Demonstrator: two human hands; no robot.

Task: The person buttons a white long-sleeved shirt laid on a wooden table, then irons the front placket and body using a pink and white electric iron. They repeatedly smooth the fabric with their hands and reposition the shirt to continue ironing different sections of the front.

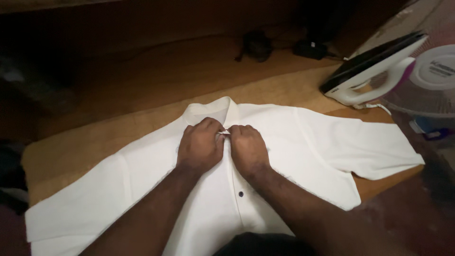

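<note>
Pinching at the placket, left hand [200,144] and right hand [248,148] sit knuckle to knuckle on the chest of a white shirt [294,142], fingers curled under, both closed on a small bit of fabric between them just below the collar [222,108]. Hands touching or nearly so; the fingertips are hidden under the knuckles, so whether they grip a button or just the cloth edge can't be told. Forearms come in from the bottom of frame.

Shirt lies flat, front up, spread across a tan padded surface [284,90]. Collar points away from the person, short sleeves out to either side, right sleeve [379,147] reaching toward the surface edge. One dark button [241,194] shows on the placket below the hands, near the wrists.

Handling, as a judgement: light, soft woven cloth, no stiffness, will bunch and slide on the pad if dragged. Best held at the placket edges or collar, where doubled layers give something firmer to pinch; sleeves and body panels just fold. Not fragile, not slippery, small buttons need fingertip grip.

Outward: a white and dark clothes iron [374,71] rests near the far right of the pad, well apart from the hands. Beside it, right edge, a white fan [433,80], partly cut off. Dark small objects and a cable [258,45] lie on the wooden floor beyond the pad, too dim to identify. Room is dark overall.
</note>
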